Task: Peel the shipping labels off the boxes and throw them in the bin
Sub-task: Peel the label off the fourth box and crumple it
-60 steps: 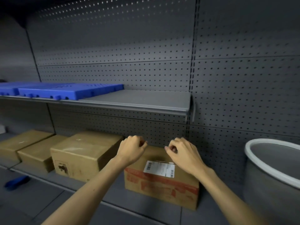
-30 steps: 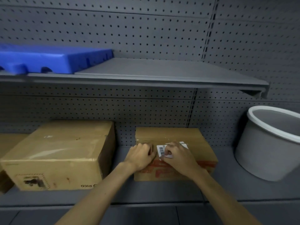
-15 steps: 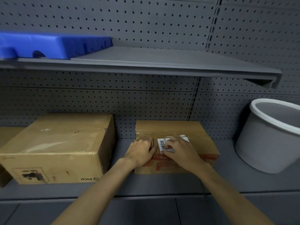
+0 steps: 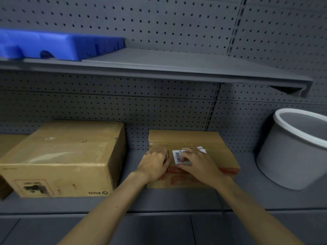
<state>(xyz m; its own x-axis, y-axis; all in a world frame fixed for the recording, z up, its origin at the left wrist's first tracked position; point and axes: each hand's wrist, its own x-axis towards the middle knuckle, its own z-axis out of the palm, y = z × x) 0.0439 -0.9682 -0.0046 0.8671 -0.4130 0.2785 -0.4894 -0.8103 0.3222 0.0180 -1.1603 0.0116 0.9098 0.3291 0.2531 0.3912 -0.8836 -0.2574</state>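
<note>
A small cardboard box (image 4: 185,138) with red print on its front stands on the lower shelf. A white shipping label (image 4: 177,156) with a barcode is stuck on its top near the front edge. My left hand (image 4: 155,164) is curled and presses on the box's front left corner. My right hand (image 4: 198,164) lies over the label, its fingertips pinching at the label's lower edge; most of the label is hidden under it. A grey bin (image 4: 290,156) with a white rim stands to the right of the box.
A larger taped cardboard box (image 4: 62,156) sits to the left, another box (image 4: 8,142) beyond it. A grey upper shelf (image 4: 159,68) overhangs the boxes and carries a blue plastic pallet (image 4: 53,43). Perforated grey panels form the back wall.
The view has come closer and lower to the box. Both hands came down from the box's back edge onto its top, and the right hand's fingers have been working at the label.
</note>
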